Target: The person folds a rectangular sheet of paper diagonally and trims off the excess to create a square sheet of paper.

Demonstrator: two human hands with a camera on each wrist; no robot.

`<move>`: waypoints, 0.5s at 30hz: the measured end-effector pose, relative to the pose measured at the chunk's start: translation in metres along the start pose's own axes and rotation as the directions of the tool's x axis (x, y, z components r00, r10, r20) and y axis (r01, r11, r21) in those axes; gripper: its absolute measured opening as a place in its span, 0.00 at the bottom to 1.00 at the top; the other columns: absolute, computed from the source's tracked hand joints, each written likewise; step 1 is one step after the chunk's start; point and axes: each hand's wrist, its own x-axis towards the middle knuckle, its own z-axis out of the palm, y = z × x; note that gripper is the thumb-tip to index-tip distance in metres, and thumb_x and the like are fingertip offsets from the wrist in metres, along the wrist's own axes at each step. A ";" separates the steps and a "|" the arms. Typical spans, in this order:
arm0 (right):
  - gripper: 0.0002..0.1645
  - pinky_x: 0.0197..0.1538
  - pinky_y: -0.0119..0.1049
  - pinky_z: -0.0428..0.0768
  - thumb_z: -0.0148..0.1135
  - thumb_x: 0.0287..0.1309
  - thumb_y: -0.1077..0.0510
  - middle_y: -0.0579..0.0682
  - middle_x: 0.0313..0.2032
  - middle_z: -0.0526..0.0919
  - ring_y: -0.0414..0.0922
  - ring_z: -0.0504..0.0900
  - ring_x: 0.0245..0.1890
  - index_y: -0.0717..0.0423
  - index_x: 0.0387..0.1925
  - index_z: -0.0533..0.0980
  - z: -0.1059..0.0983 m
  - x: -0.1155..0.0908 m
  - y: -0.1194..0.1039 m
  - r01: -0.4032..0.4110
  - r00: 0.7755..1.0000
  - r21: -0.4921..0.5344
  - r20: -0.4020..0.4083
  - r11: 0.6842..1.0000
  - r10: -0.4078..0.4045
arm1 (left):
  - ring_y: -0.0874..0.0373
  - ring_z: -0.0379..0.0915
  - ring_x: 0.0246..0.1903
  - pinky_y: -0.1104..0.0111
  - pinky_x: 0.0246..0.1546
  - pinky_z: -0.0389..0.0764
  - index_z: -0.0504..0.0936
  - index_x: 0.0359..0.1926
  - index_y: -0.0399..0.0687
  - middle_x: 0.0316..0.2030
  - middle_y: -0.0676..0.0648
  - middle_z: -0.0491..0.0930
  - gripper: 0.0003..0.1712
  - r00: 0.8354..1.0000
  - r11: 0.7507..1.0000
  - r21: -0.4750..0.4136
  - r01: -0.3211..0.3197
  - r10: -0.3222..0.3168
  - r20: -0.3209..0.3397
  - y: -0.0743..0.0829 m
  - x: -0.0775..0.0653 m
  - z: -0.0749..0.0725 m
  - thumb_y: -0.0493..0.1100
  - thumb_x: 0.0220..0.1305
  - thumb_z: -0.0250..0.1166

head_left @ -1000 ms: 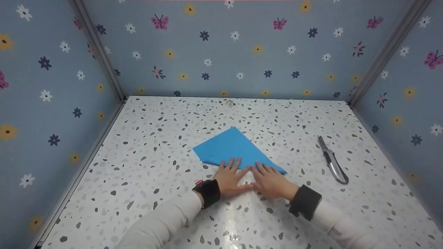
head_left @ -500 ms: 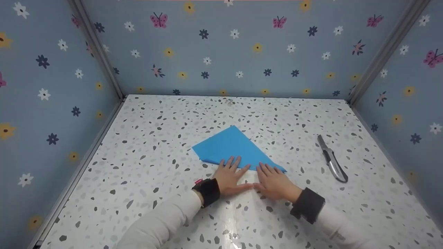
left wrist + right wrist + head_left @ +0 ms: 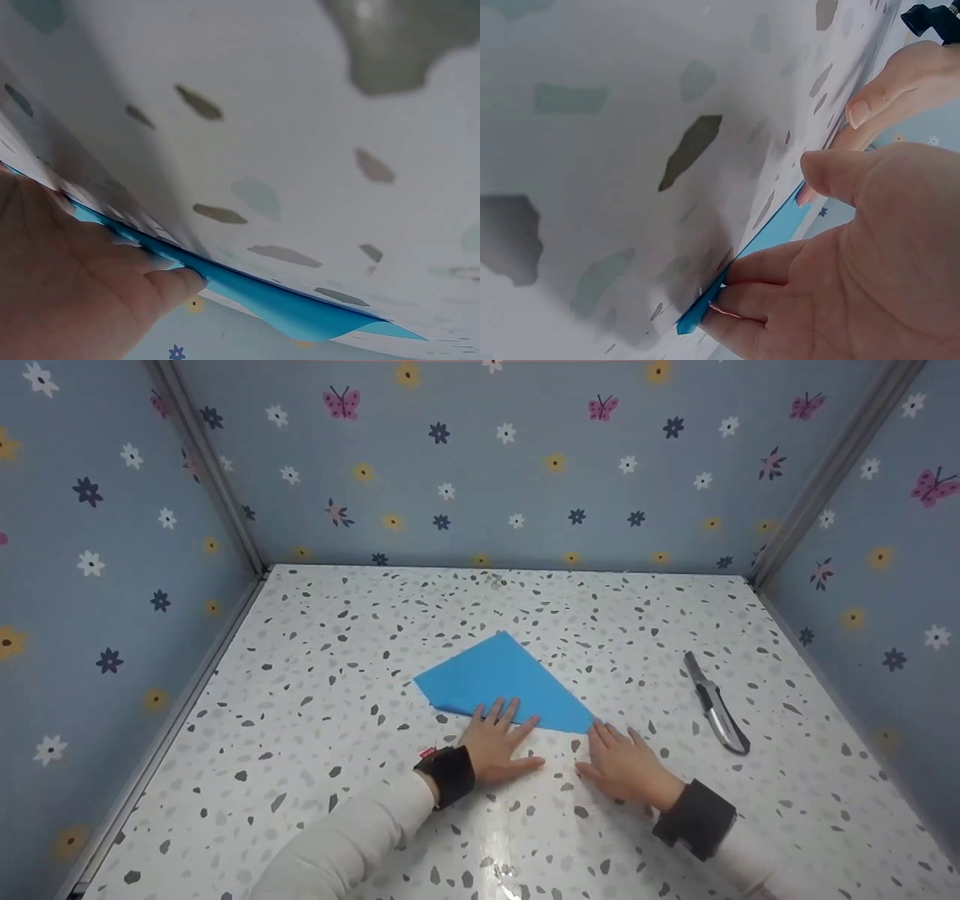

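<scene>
A folded sheet of blue paper (image 3: 499, 675) lies on the speckled table, its folded edge toward the person. My left hand (image 3: 495, 742) rests flat with fingers spread, fingertips on the near edge of the paper. At the paper's right corner, my right hand (image 3: 626, 761) lies with straight fingers, the fingertips covering that corner. In the left wrist view the blue paper (image 3: 277, 300) runs past the left fingers and lifts slightly along its edge. The right wrist view has the paper's narrow tip (image 3: 692, 316) under the right fingers.
A box cutter (image 3: 718, 705) with a grey and black handle lies on the table (image 3: 337, 622) to the right of the right hand. Flower-patterned panels (image 3: 480, 465) close off the back and both sides.
My right hand has slid to the right along the folded edge, from beside the left hand to the paper's right corner. The left hand has stayed in place.
</scene>
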 end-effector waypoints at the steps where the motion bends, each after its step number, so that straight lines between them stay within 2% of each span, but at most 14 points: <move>1: 0.42 0.77 0.69 0.57 0.50 0.77 0.44 0.72 0.75 0.61 0.66 0.62 0.77 0.76 0.72 0.60 0.000 -0.002 0.001 -0.002 1.000 -0.002 0.004 1.000 0.002 | 0.40 0.45 0.82 0.40 0.80 0.53 0.51 0.82 0.63 0.82 0.40 0.48 0.46 1.000 1.000 -0.003 -0.002 0.002 -0.002 0.000 0.000 0.000 0.75 0.72 0.44; 8: 0.41 0.75 0.72 0.58 0.50 0.77 0.45 0.73 0.75 0.61 0.66 0.62 0.77 0.77 0.72 0.61 -0.001 -0.012 0.009 -0.018 1.000 0.012 0.017 1.000 0.017 | 0.39 0.43 0.82 0.40 0.80 0.51 0.51 0.82 0.62 0.82 0.39 0.46 0.46 1.000 1.000 -0.023 -0.004 0.004 0.004 0.000 -0.001 -0.001 0.76 0.72 0.44; 15: 0.41 0.76 0.71 0.56 0.50 0.77 0.45 0.74 0.75 0.60 0.68 0.62 0.76 0.77 0.72 0.60 -0.003 -0.021 0.014 -0.022 1.000 0.031 0.015 0.999 0.021 | 0.39 0.42 0.82 0.40 0.80 0.50 0.50 0.83 0.62 0.83 0.39 0.45 0.47 1.000 1.000 0.001 0.003 -0.003 0.021 0.001 -0.001 -0.001 0.77 0.72 0.43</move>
